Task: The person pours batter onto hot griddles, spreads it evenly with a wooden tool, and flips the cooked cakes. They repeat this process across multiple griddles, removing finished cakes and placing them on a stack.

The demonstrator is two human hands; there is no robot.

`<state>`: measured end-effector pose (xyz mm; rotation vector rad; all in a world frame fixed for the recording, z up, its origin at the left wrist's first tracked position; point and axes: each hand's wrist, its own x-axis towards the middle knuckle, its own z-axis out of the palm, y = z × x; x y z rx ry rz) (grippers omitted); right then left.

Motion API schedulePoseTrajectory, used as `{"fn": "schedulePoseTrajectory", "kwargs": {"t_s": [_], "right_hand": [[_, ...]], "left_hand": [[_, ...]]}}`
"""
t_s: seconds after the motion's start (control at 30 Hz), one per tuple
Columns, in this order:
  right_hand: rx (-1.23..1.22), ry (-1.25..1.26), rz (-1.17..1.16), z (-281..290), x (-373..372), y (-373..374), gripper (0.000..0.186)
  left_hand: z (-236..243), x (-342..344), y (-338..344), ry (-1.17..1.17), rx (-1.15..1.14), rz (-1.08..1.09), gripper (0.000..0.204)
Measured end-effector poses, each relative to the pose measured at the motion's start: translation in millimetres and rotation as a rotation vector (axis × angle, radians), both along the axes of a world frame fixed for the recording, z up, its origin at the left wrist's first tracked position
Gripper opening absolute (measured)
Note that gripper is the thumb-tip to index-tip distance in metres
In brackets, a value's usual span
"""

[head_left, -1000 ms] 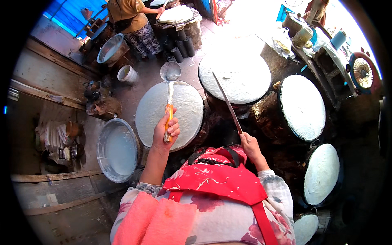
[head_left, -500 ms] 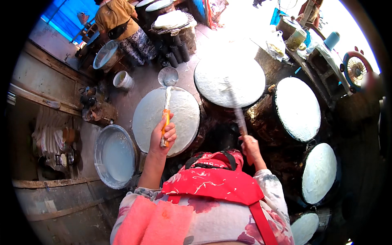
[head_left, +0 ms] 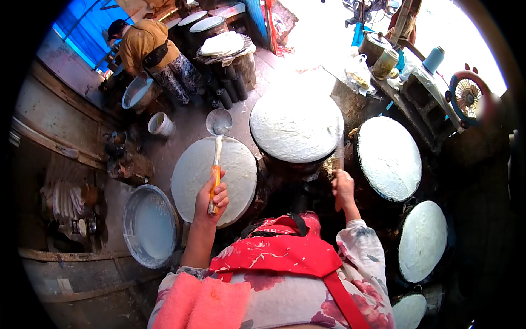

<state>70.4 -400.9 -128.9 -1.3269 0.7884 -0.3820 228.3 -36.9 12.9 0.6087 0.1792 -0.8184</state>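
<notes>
Food workshop, by its white-coated drum tops [head_left: 388,159] and basin [head_left: 130,219] of milky liquid [head_left: 154,230].

Left hand [head_left: 205,200] gripping the orange-handled metal ladle [head_left: 218,149] over a round, white-coated drum top [head_left: 235,172]; right hand [head_left: 344,188] clutches a long, narrow, brownish blade [head_left: 340,156], quite blurred!

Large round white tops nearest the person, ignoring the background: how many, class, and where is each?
5: one top partly behind the left hand, one upper centre, one right of the right hand, one lower right, one cut off below. Others may be out of view.
</notes>
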Motion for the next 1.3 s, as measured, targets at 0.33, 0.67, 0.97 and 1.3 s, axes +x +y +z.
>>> {"fn": "schedulePoseTrajectory", "kwargs": {"t_s": [0.33,0.67,0.97,1.3], "right_hand": [[-0.041,0.1,-0.054,21.8,45.8,-29.8,0.024],[-0.456,0.048,0.045,-38.4,8.0,-25.2,0.025],[-0.657,0.446,-0.09,5.6,-27.7,33.8,0.036],[-0.691,0.506,-0.093,2.4,-47.6,77.6,0.039]], "left_hand": [[1.0,-5.1,-1.6,0.021,0.017,0.028,0.031],[-9.2,-9.1,-2.0,0.05,0.001,0.015,0.031],[-3.8,-7.9,-6.8,0.046,0.002,-0.06,0.032],[-7.3,-2.2,20.0,-0.006,0.014,-0.228,0.031]]}}
